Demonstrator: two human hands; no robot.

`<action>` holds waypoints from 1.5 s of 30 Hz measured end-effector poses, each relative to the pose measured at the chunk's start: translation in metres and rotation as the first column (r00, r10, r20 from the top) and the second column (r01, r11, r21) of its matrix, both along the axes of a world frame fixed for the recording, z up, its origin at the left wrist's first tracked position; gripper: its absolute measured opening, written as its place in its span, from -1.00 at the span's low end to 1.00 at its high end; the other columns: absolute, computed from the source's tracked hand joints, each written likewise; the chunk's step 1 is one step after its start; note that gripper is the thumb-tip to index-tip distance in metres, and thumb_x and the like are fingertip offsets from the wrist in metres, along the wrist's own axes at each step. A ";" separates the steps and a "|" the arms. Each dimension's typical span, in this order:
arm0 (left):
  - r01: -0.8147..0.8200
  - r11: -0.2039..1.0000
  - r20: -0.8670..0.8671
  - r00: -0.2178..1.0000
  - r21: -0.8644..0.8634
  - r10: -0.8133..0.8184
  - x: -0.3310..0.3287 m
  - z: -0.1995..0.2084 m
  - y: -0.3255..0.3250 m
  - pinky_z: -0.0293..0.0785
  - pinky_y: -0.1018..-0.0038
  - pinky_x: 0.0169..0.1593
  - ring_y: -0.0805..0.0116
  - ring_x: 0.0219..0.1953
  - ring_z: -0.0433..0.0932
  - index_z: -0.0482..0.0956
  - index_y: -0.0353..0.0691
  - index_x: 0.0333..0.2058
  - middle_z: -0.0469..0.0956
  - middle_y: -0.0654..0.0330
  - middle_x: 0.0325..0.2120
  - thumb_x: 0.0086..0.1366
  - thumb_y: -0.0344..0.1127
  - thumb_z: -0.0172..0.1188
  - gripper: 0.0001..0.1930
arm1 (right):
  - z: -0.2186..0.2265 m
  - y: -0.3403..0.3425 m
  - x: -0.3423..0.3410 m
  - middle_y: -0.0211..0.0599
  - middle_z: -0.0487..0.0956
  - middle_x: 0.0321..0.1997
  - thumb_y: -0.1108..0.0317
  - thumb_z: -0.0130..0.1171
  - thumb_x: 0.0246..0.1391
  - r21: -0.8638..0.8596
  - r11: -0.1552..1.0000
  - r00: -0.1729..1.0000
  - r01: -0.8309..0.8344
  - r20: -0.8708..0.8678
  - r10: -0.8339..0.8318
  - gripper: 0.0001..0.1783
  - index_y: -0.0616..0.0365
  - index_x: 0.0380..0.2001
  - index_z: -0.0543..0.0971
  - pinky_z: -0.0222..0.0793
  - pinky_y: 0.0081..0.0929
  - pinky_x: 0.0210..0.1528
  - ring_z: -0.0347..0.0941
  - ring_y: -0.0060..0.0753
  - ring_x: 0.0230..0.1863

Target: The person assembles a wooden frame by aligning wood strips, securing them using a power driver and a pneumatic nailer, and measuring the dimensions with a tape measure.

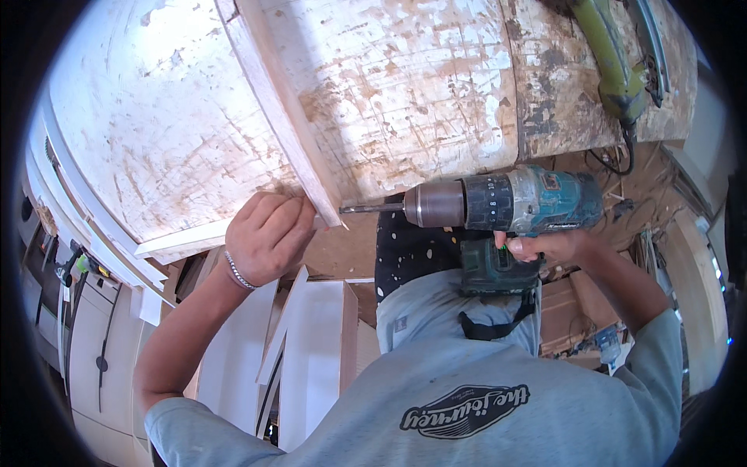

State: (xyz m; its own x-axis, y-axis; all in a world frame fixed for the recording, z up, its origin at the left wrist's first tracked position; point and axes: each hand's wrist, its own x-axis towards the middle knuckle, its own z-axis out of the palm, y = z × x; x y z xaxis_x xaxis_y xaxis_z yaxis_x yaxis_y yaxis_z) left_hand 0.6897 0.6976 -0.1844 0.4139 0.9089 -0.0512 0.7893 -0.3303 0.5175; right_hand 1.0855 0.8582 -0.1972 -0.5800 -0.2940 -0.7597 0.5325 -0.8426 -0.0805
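My right hand (542,246) is wrapped round the handle of a teal and black cordless drill (556,201), which lies level and points left. From its chuck a drill bit (372,208) reaches toward the near end of a long pale wood strip (284,117); whether the tip touches the wood, I cannot tell. My left hand (268,233), a chain bracelet on its wrist, grips the strip near that end, beside the bit. Its fingertips are partly hidden. The strip runs away across a worn, paint-stained worktable (405,86), its near end at the table's front edge.
A yellow-green corded power tool (611,58) lies at the far right of the table, its cable hanging over the edge. Another pale strip (191,237) runs along the front edge at left. White panels (311,342) stand below, near my left arm. Boards (696,288) lean at right.
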 end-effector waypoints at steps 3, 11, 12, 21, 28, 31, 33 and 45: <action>-0.016 1.000 0.031 0.999 0.013 0.016 0.003 -0.003 -0.004 0.54 0.31 -0.28 0.16 -0.32 0.55 0.62 -0.41 -0.27 0.53 0.10 -0.34 -0.32 -0.53 0.37 -0.53 | 0.001 -0.004 0.002 -0.44 0.44 -0.47 0.33 0.31 0.14 -0.002 1.000 1.000 0.017 -0.009 -0.017 -0.75 0.24 -0.18 0.55 0.22 -0.55 -0.46 0.27 -0.61 -0.53; -0.015 1.000 0.007 1.000 0.020 0.015 0.002 -0.002 0.002 0.55 0.35 -0.27 0.23 -0.31 0.56 0.64 -0.42 -0.24 0.53 0.12 -0.35 -0.26 -0.49 0.33 -0.55 | -0.003 -0.010 0.005 -0.46 0.42 -0.51 0.31 0.31 0.14 -0.048 0.997 0.999 0.054 0.003 -0.054 -0.72 0.24 -0.16 0.55 0.20 -0.55 -0.48 0.27 -0.61 -0.55; -0.014 0.999 0.007 1.000 0.032 0.014 0.002 -0.003 0.005 0.54 0.35 -0.27 0.22 -0.32 0.56 0.63 -0.42 -0.24 0.53 0.12 -0.35 -0.25 -0.48 0.33 -0.55 | -0.004 -0.006 0.003 -0.48 0.41 -0.55 0.31 0.30 0.14 -0.009 0.999 0.998 0.053 -0.015 -0.053 -0.73 0.24 -0.17 0.56 0.20 -0.56 -0.48 0.27 -0.62 -0.56; -0.018 1.000 -0.051 0.999 -0.003 0.018 0.000 0.004 -0.006 0.53 0.36 -0.20 0.21 -0.27 0.55 0.64 -0.34 -0.16 0.56 0.15 -0.28 -0.17 -0.43 0.37 -0.54 | -0.003 -0.011 0.001 -0.44 0.40 -0.58 0.33 0.25 0.20 0.057 0.998 0.996 -0.007 -0.091 0.012 -0.69 0.30 -0.07 0.55 0.21 -0.60 -0.45 0.29 -0.63 -0.55; -0.132 0.990 -0.143 0.980 0.056 0.139 0.011 0.008 -0.015 0.50 0.31 -0.05 0.19 -0.17 0.57 0.62 -0.21 -0.20 0.59 0.18 -0.20 0.10 -0.15 0.38 -0.65 | 0.066 -0.040 -0.001 -0.50 0.53 -0.33 0.26 0.29 0.21 0.502 0.864 0.982 -0.017 -0.154 0.108 -0.67 0.14 0.00 0.57 0.30 -0.63 -0.48 0.31 -0.72 -0.56; -0.131 0.979 -0.125 0.981 0.156 0.151 0.015 0.011 -0.017 0.48 0.32 -0.09 0.21 -0.16 0.57 0.62 -0.21 -0.22 0.60 0.20 -0.21 0.11 -0.15 0.39 -0.67 | 0.099 -0.041 0.015 -0.51 0.55 -0.33 0.15 0.29 0.23 0.979 0.185 0.927 0.089 -0.149 0.343 -0.62 0.13 0.01 0.57 0.36 -0.59 -0.43 0.37 -0.71 -0.52; -0.173 0.963 -0.099 0.975 0.209 0.196 0.023 0.015 -0.016 0.47 0.32 -0.12 0.22 -0.21 0.57 0.61 -0.20 -0.26 0.59 0.21 -0.27 0.11 -0.15 0.39 -0.70 | 0.122 -0.031 0.029 -0.51 0.55 -0.34 0.11 0.28 0.23 0.991 0.028 0.939 0.128 -0.131 0.318 -0.60 0.11 0.02 0.58 0.38 -0.57 -0.39 0.40 -0.70 -0.49; -0.570 0.808 -0.219 0.777 0.149 0.590 0.070 0.031 -0.040 0.48 0.26 0.01 0.22 -0.09 0.59 0.61 -0.12 -0.20 0.62 0.18 -0.24 0.26 -0.11 0.27 -0.75 | 0.147 0.240 -0.041 -0.51 0.51 -0.34 0.38 0.32 0.15 0.718 -0.223 0.637 0.659 -0.691 -0.343 -0.53 0.14 0.12 0.49 0.41 -0.54 -0.16 0.46 -0.62 -0.34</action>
